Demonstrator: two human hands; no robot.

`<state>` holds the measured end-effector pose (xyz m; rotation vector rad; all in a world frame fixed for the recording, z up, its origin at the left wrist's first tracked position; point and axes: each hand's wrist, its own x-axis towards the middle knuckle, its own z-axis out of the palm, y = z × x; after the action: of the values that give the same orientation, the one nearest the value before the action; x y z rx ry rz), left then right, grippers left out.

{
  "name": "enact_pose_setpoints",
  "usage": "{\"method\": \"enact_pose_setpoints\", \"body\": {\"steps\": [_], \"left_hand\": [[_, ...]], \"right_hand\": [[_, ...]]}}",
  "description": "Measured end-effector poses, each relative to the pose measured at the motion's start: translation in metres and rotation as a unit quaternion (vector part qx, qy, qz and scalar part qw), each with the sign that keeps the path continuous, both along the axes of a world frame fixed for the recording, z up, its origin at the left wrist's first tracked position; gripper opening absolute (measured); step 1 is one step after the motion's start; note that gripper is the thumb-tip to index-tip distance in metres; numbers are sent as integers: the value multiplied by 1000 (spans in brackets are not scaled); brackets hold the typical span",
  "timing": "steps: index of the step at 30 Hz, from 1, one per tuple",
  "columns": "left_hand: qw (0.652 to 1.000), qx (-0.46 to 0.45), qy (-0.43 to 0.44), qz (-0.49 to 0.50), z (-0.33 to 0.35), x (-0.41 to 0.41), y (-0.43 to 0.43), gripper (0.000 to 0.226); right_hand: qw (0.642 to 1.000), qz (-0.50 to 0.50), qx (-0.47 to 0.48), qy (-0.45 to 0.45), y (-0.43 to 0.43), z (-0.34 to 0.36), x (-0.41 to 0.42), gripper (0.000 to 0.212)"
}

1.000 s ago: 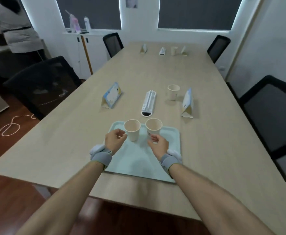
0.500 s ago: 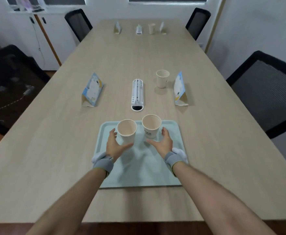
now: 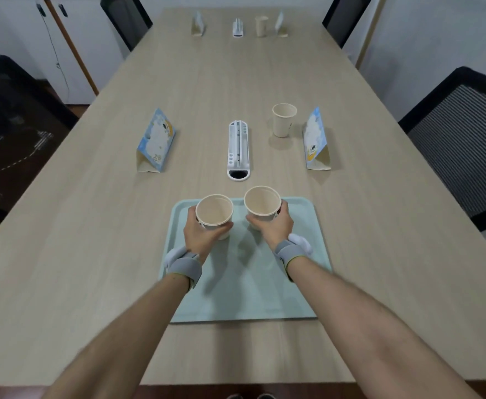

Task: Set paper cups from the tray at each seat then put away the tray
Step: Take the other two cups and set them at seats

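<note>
No legible writing; left hand (image 3: 200, 236) wraps one beige paper cup (image 3: 214, 212), right hand (image 3: 273, 226) wraps its twin (image 3: 262, 202) at 1 o'clock, both at the far end of the pale green plastic tray (image 3: 244, 298) on the wood-grain worktop (image 3: 92, 226).

Name cards (image 3: 156, 141), pen holder (image 3: 238, 151), chairs (image 3: 463, 133)

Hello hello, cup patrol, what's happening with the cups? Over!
Left hand grip shut on left cup. Right hand grip shut on right cup. Both cups over the tray. Nothing in the way.
</note>
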<state>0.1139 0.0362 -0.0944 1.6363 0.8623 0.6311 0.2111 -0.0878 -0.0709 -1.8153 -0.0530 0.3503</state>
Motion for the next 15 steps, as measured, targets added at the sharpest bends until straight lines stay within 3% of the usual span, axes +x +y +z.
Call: {"method": "enact_pose_setpoints", "body": {"steps": [6,11,15], "left_hand": [[998,17,-25,57,47,-33,34,74],[986,58,-47,150,102,-103,68,69],[964,84,-57,245,134,-181,88,62]], "right_hand": [[999,40,23,-9,24,36,-17,63],[983,161,64,-59,77,79,-60,58],[958,268,75,-76,124,96,-117,66]]}}
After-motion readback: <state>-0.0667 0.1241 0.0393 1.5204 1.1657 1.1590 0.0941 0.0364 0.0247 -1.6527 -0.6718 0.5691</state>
